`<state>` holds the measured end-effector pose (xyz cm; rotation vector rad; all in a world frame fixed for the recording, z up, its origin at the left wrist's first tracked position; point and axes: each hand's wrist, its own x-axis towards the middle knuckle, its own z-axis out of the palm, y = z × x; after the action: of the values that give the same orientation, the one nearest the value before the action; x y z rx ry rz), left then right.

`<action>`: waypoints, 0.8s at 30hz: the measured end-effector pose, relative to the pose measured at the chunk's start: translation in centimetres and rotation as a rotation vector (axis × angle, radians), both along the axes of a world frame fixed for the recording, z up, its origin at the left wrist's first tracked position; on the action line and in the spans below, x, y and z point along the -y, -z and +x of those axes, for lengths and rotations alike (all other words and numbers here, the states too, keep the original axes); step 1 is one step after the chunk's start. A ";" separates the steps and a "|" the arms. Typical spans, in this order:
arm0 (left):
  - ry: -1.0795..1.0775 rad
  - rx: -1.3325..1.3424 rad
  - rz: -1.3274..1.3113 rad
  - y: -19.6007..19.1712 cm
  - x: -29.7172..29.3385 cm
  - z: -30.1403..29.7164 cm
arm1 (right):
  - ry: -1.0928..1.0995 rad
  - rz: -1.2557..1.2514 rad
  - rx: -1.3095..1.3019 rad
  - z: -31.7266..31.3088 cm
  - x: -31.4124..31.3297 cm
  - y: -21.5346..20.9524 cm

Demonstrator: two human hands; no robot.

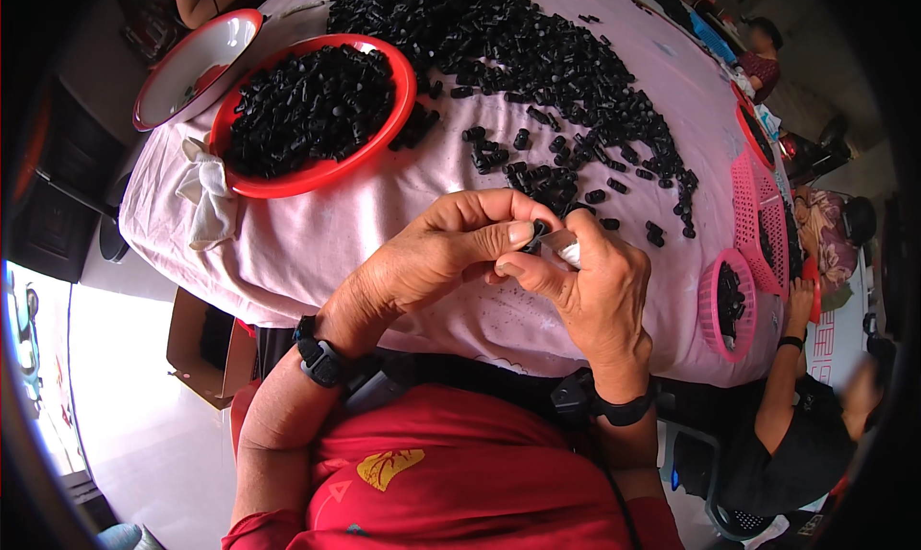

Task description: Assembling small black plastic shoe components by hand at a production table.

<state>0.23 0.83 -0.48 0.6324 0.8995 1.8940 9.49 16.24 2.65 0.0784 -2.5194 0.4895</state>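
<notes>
My two hands meet over the near part of the pink-covered table. Thumb and fingers of my left hand [432, 248] pinch a small black cylindrical piece [538, 234], partly hidden by the fingertips. My right hand [602, 286] is closed on a thin, pale, shiny flat piece with a white part [571, 254], its edge close to the black piece. Whether that is a blade I cannot tell, as fingers cover much of it. Just beyond my hands lie loose black pieces [552, 178], which run back into a large heap [451, 23].
At the left, a red-rimmed basin [411, 99] is full of black pieces, beside a white basin [206, 56] and a pale cloth [206, 200]. Pink baskets [710, 305] stand at the right edge. Other people sit right and far left. A cardboard box [197, 349] is on the floor.
</notes>
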 end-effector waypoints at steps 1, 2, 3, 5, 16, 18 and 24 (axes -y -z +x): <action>0.000 0.000 -0.001 0.0 0.1 -0.1 | 0.000 -0.001 0.000 0.0 0.0 -0.1; 0.015 0.007 0.012 -0.1 0.2 -0.1 | -0.003 -0.012 0.032 0.1 0.1 -0.3; 0.030 0.014 0.024 -0.1 0.2 -0.2 | -0.006 -0.024 0.064 0.1 0.1 -0.3; 0.019 0.017 0.009 0.0 0.1 -0.1 | 0.003 -0.012 0.072 0.1 0.1 -0.3; -0.012 0.034 -0.033 0.0 0.1 0.1 | 0.012 0.011 0.051 -0.1 -0.1 0.0; 0.006 0.031 0.015 0.2 0.1 -0.1 | 0.002 0.004 0.039 -0.1 -0.1 0.1; -0.008 0.003 -0.012 0.2 0.2 -0.2 | -0.029 -0.053 0.091 0.1 0.0 -0.4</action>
<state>0.01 0.59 -0.65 0.6199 0.9124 1.8946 9.62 16.23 3.04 0.0742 -2.5951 0.5839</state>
